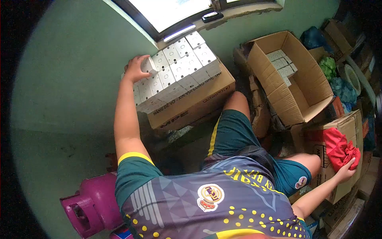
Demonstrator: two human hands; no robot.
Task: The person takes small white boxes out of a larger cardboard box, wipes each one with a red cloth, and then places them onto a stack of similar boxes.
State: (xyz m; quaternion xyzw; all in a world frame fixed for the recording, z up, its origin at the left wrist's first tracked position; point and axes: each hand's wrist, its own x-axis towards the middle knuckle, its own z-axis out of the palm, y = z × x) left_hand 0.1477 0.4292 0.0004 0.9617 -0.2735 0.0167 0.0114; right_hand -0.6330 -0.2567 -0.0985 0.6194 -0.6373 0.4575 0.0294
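My left hand reaches up and grips a small white box at the left end of a stack of white boxes. The stack rests on a closed brown carton against the green wall. My right hand rests on a red cloth that lies on top of a cardboard box at the right. I am seated, with my knees between the two cartons.
An open cardboard box with several white boxes inside stands at the upper right. A purple gas cylinder sits at the lower left. Bags and more cartons crowd the right side. A window sill runs above.
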